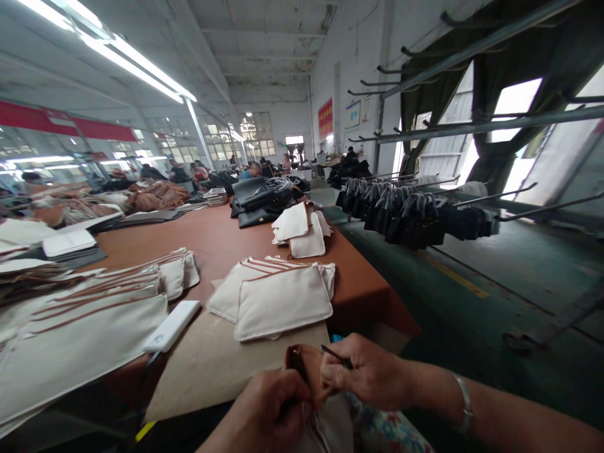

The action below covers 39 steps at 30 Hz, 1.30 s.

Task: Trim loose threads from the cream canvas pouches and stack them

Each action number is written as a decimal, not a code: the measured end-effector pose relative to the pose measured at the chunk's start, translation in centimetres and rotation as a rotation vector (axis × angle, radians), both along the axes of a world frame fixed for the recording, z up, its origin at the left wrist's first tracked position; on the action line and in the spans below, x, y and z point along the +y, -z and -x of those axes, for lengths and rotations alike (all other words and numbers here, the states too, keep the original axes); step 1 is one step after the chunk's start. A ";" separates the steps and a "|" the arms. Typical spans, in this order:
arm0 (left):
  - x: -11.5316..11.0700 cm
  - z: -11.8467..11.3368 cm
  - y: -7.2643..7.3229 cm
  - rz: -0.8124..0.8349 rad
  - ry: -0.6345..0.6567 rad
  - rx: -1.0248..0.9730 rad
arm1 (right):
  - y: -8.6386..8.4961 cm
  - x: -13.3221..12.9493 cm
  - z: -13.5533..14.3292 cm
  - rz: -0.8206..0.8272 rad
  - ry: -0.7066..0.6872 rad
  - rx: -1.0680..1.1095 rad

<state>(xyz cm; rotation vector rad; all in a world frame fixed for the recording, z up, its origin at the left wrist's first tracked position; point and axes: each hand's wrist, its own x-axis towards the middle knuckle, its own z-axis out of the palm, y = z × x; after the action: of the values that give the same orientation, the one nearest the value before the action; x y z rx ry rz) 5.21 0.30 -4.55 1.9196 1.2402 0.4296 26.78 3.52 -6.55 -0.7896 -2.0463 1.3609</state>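
At the lower middle, close to my body, both hands work on a cream fabric pouch (pixel 336 418) with a brown leather-like part (pixel 304 363) standing up at its top. My left hand (pixel 270 409) is closed, its fingers pinching the lower left edge of the brown part. Opposite it, my right hand (pixel 372 372) grips a slim dark stick-like tool (pixel 336 356) while its thumb and fingers press on the brown part's right side. The tool's exact kind is unclear. Just beyond lies a stack of cream pouches (pixel 283 301) with brown trim.
More cream pouches (pixel 104 321) cover the table's left side, beside a white power-bank-like box (pixel 172 326) with a cable. Black bags (pixel 259 198) are piled farther back. On the right, a metal rack (pixel 472 129) with long prongs carries hanging black handbags (pixel 410 217).
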 end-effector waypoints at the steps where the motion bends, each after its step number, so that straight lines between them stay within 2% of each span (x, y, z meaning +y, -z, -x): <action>1: 0.0 0.1 0.1 -0.057 -0.006 0.030 | -0.3 0.4 0.0 0.036 -0.029 -0.015; 4: 0.0 0.5 0.9 -0.190 0.034 0.065 | -0.7 1.2 0.3 0.124 -0.129 -0.031; 6: 0.2 0.8 1.7 -0.241 0.070 0.068 | -0.9 1.4 0.6 0.125 -0.183 -0.072; 9: 0.6 0.8 2.7 -0.269 0.108 0.090 | -0.8 1.3 1.1 0.002 -0.223 -0.100; 11: 0.8 0.7 3.0 -0.254 0.080 0.108 | -0.4 1.1 1.3 -0.137 -0.206 -0.089; 14: 0.8 0.8 2.2 -0.049 -0.001 0.067 | 0.3 0.7 1.3 -0.221 -0.131 -0.124; 16: 0.7 1.5 1.3 0.166 0.031 -0.017 | 0.8 0.5 0.9 -0.135 -0.100 -0.148; 18: 0.8 2.5 0.8 0.309 0.090 -0.098 | 1.1 0.4 0.5 -0.033 -0.083 -0.142; 21: 1.0 3.8 1.1 0.391 0.089 -0.220 | 1.3 0.4 0.0 0.065 -0.072 -0.098; 24: 0.9 4.1 1.7 0.427 0.056 -0.301 | 1.5 0.5 0.0 0.148 -0.068 -0.050; 28: 0.4 3.2 1.3 0.357 0.016 -0.320 | 2.0 0.5 0.0 0.232 -0.052 0.018; 31: -0.3 2.1 1.0 0.284 -0.035 -0.281 | 2.7 0.2 0.0 0.355 -0.001 0.038; 33: -0.8 1.6 1.5 0.142 -0.101 -0.248 | 3.3 0.0 0.0 0.452 0.024 0.051; 36: -1.2 1.3 3.1 -0.185 -0.171 -0.172 | 3.9 -0.1 0.3 0.544 0.052 0.094; 39: -1.2 1.2 4.3 -0.424 -0.099 -0.117 | 4.0 -0.3 0.4 0.555 0.073 0.104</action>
<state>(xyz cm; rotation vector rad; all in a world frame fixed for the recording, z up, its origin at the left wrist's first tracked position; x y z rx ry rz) 4.05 -0.88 -8.84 2.1487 1.2422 0.9043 26.33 3.24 -10.59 -0.9826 -1.5522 1.9129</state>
